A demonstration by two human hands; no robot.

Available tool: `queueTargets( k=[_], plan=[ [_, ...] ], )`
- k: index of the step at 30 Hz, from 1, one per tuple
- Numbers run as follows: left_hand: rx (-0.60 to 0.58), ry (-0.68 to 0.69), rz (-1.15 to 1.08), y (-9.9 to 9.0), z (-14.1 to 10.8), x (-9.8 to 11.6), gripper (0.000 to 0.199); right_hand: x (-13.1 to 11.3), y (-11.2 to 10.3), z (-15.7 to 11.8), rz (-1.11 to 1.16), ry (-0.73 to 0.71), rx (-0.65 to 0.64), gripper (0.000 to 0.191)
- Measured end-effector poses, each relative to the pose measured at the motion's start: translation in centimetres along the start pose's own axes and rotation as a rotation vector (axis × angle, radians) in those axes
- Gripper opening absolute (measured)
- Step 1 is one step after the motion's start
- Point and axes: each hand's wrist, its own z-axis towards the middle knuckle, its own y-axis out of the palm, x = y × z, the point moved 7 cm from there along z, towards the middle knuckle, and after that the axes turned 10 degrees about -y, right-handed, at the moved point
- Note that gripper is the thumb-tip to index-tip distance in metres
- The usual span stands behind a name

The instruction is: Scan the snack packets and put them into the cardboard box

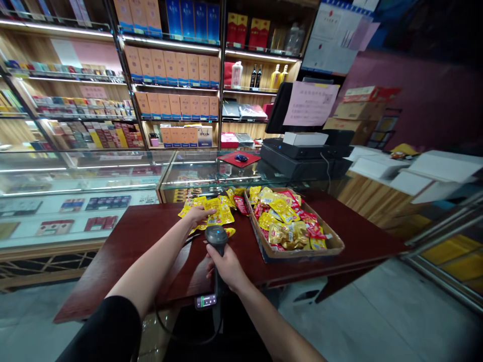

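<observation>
My right hand (227,268) is wrapped round the handle of a dark barcode scanner (216,235), whose head points away from me toward the packets. A small blue light shows on top of it, and its cable loops down below the table edge. My left hand (199,216) reaches forward with its fingers closed on the left edge of a yellow snack packet (222,213). More yellow packets (193,203) lie loosely around that hand, and a red packet (240,204) rests against the box. The fingertips under the packet are hidden.
An open cardboard box (302,253) full of yellow, red and gold packets stands on the dark red table (151,241). Behind are a glass counter (196,173), a mouse (241,158) and a monitor (277,108). A lit phone screen (206,301) shows below the scanner.
</observation>
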Motion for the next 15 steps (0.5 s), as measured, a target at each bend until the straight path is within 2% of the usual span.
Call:
queueTargets(
  k=[15],
  plan=[
    [-0.032,0.001,0.009,-0.28,0.52,-0.25,0.055,-0.32,-0.12,-0.12,-0.018,0.011,0.014,0.049]
  ],
)
